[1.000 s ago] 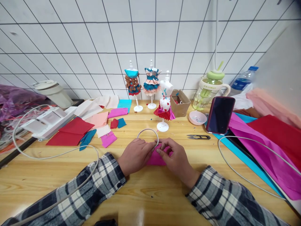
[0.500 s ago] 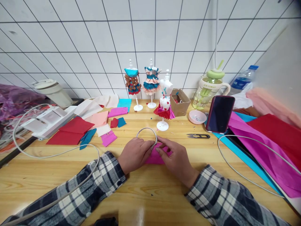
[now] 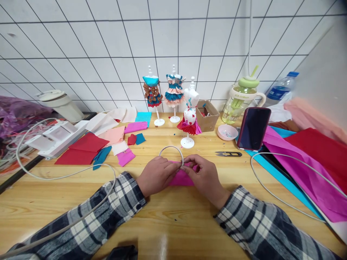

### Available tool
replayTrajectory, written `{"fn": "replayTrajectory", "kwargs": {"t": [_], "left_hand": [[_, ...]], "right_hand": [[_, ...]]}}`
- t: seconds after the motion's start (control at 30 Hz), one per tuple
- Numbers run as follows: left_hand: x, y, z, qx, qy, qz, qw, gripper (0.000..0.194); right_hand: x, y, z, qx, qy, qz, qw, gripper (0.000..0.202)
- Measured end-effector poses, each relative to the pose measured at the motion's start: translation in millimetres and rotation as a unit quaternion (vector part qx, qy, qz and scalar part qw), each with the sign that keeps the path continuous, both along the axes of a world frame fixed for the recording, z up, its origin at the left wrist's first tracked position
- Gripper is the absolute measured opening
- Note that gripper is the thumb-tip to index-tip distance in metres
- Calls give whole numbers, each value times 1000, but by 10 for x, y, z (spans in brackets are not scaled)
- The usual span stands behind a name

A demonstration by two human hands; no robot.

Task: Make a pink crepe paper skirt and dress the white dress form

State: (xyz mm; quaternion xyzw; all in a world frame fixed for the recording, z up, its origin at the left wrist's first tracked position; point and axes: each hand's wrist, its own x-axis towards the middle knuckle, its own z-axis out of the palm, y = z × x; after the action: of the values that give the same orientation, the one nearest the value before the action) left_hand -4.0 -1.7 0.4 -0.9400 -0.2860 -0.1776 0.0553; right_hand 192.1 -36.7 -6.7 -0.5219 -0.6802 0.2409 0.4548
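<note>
Just in front of me, my left hand (image 3: 157,175) is closed with its thumb and fingers on a thin white ring (image 3: 171,146), which stands up above the knuckles. A magenta piece of crepe paper or cloth (image 3: 182,178) lies under both hands. My right hand (image 3: 204,177) is pinched, its thumb and fingertips meeting the ring's right side beside my left thumb. Whether those fingertips also grip a bit of the magenta piece is hidden. Beyond the hands stands a small white dress form (image 3: 191,99) with a red and magenta skirt (image 3: 189,127).
Two more dressed forms (image 3: 174,92) stand by the tiled wall, near a cardboard box (image 3: 208,121). Thread snips (image 3: 229,154), a pink bowl (image 3: 227,133) and a propped phone (image 3: 254,128) lie right. Coloured scraps (image 3: 81,148) and a power strip (image 3: 65,141) are left. White cables (image 3: 267,190) cross the table.
My right thumb and fingertips have come together at the ring's right side. The ring has shifted slightly right, and the left hand keeps its hold.
</note>
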Motion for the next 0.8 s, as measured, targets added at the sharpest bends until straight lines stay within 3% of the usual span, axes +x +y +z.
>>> {"fn": "replayTrajectory", "kwargs": {"t": [0.2, 0.33, 0.47, 0.6, 0.7, 0.8], "left_hand": [[21, -26, 35, -35, -16, 44, 998, 28], [7, -23, 42, -35, -28, 41, 998, 30], [19, -37, 31, -61, -41, 44, 996, 30], [43, -66, 38, -146, -91, 44, 984, 30], [-68, 29, 67, -191, -186, 111, 957, 34], [-339, 275, 90, -142, -248, 221, 933, 35]], "right_hand": [[-11, -13, -20, 31, 10, -7, 999, 10], [-8, -18, -11, 60, 9, -15, 998, 31], [-14, -19, 28, 99, -20, 7, 995, 8], [-35, -71, 70, 119, -44, 21, 992, 10], [-20, -115, 104, 162, -42, 20, 986, 12], [22, -110, 125, 164, -10, -2, 986, 10]]}}
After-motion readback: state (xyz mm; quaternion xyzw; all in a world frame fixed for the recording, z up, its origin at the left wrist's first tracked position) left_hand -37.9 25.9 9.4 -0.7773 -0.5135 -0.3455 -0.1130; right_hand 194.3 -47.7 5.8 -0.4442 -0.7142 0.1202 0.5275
